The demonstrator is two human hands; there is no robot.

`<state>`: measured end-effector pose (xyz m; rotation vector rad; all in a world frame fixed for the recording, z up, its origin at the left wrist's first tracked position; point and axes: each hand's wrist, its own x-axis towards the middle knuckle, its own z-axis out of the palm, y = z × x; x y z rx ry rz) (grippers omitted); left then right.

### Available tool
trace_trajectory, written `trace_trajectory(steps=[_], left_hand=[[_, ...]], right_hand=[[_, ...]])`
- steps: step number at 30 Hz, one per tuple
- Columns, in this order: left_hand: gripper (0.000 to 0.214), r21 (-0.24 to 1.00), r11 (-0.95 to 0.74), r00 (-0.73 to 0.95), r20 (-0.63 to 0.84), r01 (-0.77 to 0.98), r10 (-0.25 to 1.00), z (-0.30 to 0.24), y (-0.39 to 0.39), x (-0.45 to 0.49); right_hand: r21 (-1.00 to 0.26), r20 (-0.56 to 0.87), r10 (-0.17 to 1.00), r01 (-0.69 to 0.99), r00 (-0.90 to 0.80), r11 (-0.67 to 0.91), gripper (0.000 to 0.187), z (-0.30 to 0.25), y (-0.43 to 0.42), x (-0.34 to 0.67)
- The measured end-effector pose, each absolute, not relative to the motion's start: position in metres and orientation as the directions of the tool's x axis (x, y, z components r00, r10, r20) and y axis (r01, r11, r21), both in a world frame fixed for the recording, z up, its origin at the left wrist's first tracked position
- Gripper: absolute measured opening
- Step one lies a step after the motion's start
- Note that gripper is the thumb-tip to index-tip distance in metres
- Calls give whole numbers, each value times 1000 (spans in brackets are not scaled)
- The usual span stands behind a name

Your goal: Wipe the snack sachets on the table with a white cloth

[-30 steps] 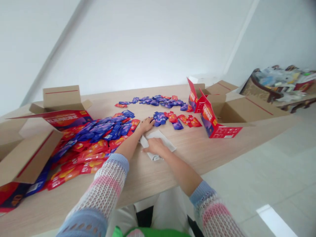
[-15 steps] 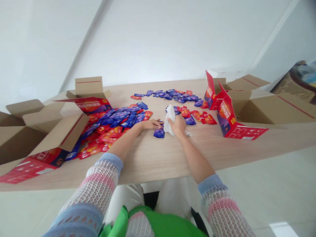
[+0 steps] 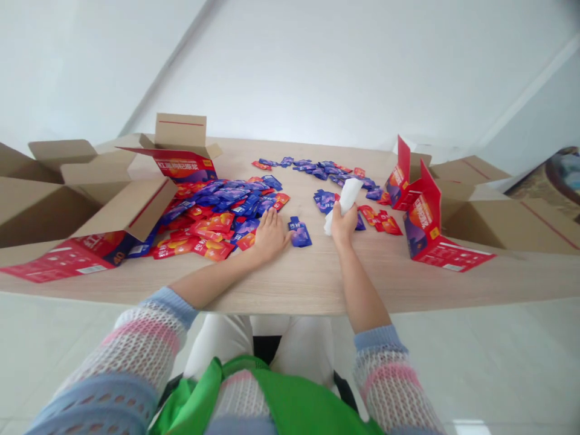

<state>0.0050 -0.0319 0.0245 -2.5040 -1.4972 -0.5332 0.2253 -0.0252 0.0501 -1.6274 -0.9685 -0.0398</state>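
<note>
- Since the prior frame, the right hand (image 3: 343, 225) has lifted the soft white cloth (image 3: 348, 198) off the table, now bunched into a narrow roll.
- Cloth: judged light, limp, easily compressed; can be gripped anywhere along the roll. Right fist is closed around its lower end, upper end projecting.
- Left hand (image 3: 270, 237): open, palm down on the table, holding nothing, well apart from the right.
- Just beside it lies a flat blue foil sachet (image 3: 299, 232), judged light and slick; a corner would be the place to pinch.
- Left of that, a heap of red and blue sachets (image 3: 217, 211) covers the pale wooden table (image 3: 308, 284).
- Right: scattered sachets (image 3: 326, 200), red printed cartons (image 3: 423, 226), brown cardboard boxes (image 3: 498, 220).
</note>
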Motion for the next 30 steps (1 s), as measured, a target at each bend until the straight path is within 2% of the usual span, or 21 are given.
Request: trace_trajectory(steps=[2,6,12,18,23,26,28,30], left_hand=[[75,5,-490,447,403,872,799,19,-47,-16],[62,-38,-599,584,282,800,762,5,-50,-62],[52,3,-594,576,241,804,781,4,-13,-96],[58,6,-786,760,251,618,599,21,-11,-93],[65,-49,-735,710,304,677,634,37,-24,-71],[57,-78,-689,661,379,720,648,48,-27,-46],[52,-45,-656,611,415,754,674,51,-25,-24],[59,27,-619,558,403,785,725,45,-22,-2]], right_hand=[[-810,491,578,586,652,27,38,46,-22,226],[-813,459,606,582,649,-8,37,38,-17,227],[-752,469,664,658,582,-45,38,28,-14,220],[-681,470,709,727,526,-88,38,24,-17,209],[-667,433,743,736,510,-117,40,19,-22,198],[-679,341,797,717,498,-158,44,18,-23,193],[-689,303,814,704,496,-173,49,18,-24,191],[-689,310,812,705,495,-167,52,18,-24,190]])
